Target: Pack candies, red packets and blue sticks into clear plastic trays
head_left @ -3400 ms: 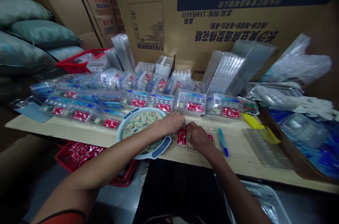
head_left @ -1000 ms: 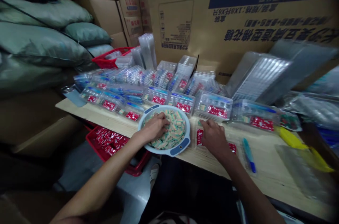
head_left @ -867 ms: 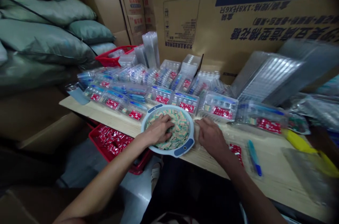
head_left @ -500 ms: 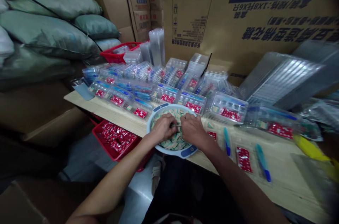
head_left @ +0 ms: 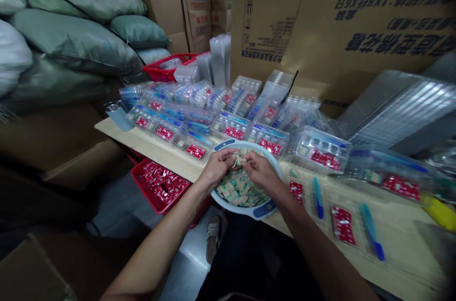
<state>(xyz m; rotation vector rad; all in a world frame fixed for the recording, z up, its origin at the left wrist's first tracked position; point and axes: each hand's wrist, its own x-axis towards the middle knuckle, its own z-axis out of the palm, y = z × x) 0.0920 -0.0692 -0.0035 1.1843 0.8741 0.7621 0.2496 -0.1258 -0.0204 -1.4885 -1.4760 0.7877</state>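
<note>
A white-and-blue basin [head_left: 279, 163] at the table's front edge holds many small, flat green-and-cream pieces [head_left: 238, 188]. Over its far half, my left hand [head_left: 218, 167] has its fingers closed on some of these pieces. Close beside it, my right hand [head_left: 262, 171] pinches at the same spot, thumb and forefinger together; its fingertips partly hide what they grip. To the right of the basin lie clear trays with red packets [head_left: 344, 225] and blue pens [head_left: 372, 232].
Filled clear plastic boxes [head_left: 231, 125] line the wooden table [head_left: 149, 142] behind the basin. Stacked clear trays [head_left: 399, 106] lean at the right, before a large carton [head_left: 270, 16]. A red crate [head_left: 138, 182] of red packets sits below left. Stuffed sacks [head_left: 78, 40] are piled at left.
My hands have shifted to the basin's far side and opened up slightly, so more loose pieces show below them. The view has turned a little left.
</note>
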